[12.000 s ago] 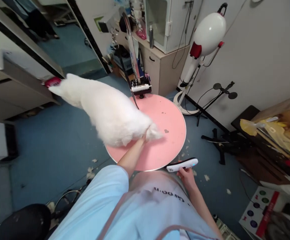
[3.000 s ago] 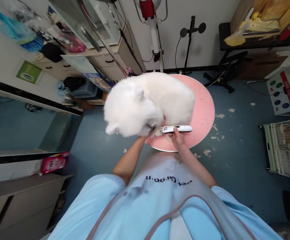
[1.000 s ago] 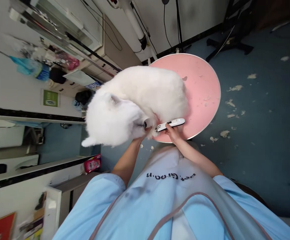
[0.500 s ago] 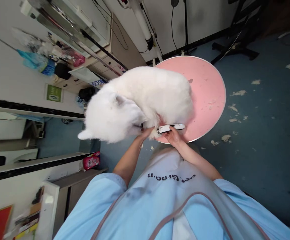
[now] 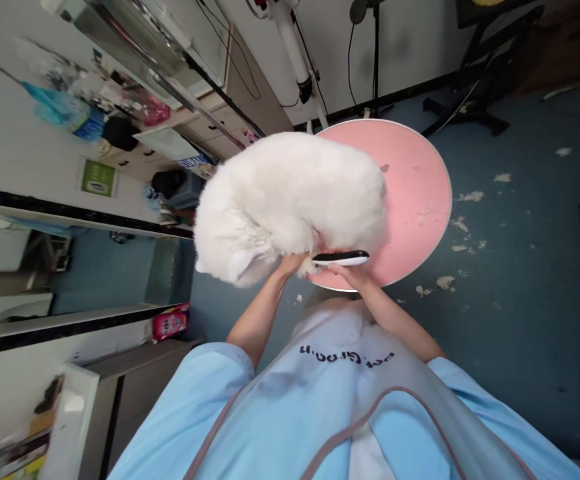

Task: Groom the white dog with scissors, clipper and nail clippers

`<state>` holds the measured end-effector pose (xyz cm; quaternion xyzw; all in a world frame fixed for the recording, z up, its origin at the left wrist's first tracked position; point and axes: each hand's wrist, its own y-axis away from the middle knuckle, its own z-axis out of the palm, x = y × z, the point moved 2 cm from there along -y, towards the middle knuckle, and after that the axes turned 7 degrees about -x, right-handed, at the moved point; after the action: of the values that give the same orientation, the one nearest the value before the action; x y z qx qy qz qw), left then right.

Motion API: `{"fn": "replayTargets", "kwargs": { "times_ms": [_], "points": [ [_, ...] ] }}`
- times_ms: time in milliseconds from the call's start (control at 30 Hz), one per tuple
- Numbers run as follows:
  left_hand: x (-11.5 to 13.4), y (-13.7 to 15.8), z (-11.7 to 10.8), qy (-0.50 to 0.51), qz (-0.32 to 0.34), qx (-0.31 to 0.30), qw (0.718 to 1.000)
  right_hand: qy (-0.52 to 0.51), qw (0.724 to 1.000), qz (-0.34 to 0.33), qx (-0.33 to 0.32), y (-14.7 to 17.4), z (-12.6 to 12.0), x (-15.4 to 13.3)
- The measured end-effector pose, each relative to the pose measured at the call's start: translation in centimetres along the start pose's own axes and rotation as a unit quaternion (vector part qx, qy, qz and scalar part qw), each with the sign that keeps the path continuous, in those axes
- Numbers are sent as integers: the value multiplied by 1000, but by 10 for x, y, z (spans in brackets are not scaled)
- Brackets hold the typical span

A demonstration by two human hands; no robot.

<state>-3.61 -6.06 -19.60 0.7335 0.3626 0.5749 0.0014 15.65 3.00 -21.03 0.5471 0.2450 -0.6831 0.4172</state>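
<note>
A fluffy white dog [image 5: 295, 180] is on a round pink table [image 5: 415, 187], its head bent down toward my left arm. My left hand [image 5: 293, 264] is closed around one of the dog's paws [image 5: 307, 267], whose fur pokes out past the fingers. In my right hand [image 5: 349, 272] is a black-and-white hair clipper [image 5: 341, 259], lying level with its dark side up. The clipper's left end is close against the paw; whether it touches the fur I cannot tell. Most of my left fingers are hidden by the dog's fur.
Tufts of cut white fur [image 5: 445, 283] lie on the blue floor [image 5: 495, 320] to the right. A wheeled black stand [image 5: 470, 110] is at the back right. Cabinets [image 5: 255, 80] and a counter with bags and bottles fill the left. A pink packet [image 5: 170, 322] stands lower left.
The clipper has rolled over in my right hand, from white face up to dark side up. The dog's head has drawn in and turned down. My left hand stays at the paw.
</note>
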Motion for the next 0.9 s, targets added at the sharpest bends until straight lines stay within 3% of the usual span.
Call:
{"fn": "replayTargets", "kwargs": {
  "times_ms": [167, 333, 467, 533, 600, 667, 900],
  "points": [
    [-9, -2, -4, 15, -13, 19, 1000, 71, 996, -47, -38, -2, 7, -15],
    [-20, -5, -7, 39, 0, 24, 999, 51, 990, -21, -126, -14, 5, -21],
    [-28, -5, -13, 58, 24, 16, 998, 35, 975, 41, -217, -22, 5, -25],
    [-30, -5, -16, 70, 44, 11, 997, 54, 985, 27, -163, -23, 5, -27],
    [-31, -6, -20, 78, 57, 9, 995, 52, 996, -31, -65, -21, 8, -30],
    [-31, -7, -22, 85, 62, 3, 994, 35, 997, -71, -21, -19, 13, -31],
    [-31, -4, -28, 109, 59, -27, 992, 77, 992, -69, -66, -20, 22, -35]
  ]
}}
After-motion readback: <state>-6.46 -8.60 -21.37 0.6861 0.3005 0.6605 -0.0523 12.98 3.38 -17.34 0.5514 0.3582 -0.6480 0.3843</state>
